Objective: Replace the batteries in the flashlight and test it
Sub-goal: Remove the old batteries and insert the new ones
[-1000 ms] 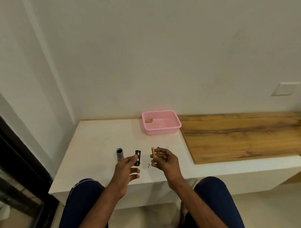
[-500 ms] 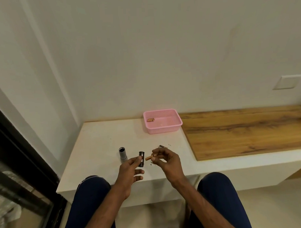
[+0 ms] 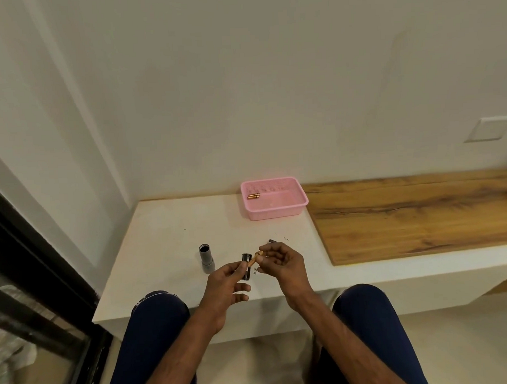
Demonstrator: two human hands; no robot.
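My left hand (image 3: 225, 284) grips a small black battery holder (image 3: 246, 266), held upright over the white bench's front edge. My right hand (image 3: 282, 261) pinches a copper-coloured battery (image 3: 254, 260) and presses its tip against the holder's side. The grey flashlight body (image 3: 206, 258) stands upright on the bench just left of my hands, its open end up. A small dark part (image 3: 272, 241) lies on the bench behind my right hand. Two more copper batteries (image 3: 253, 196) lie in the pink basket (image 3: 276, 212) at the back.
The white bench (image 3: 167, 240) meets a wooden top (image 3: 414, 215) on the right. A wall rises straight behind, with a white plate (image 3: 487, 129) at the right. A dark window frame (image 3: 33, 257) runs along the left. My knees sit below the bench edge.
My right hand has turned the battery from upright to slanted and moved it left until it touches the holder. My left hand has kept its grip on the holder.
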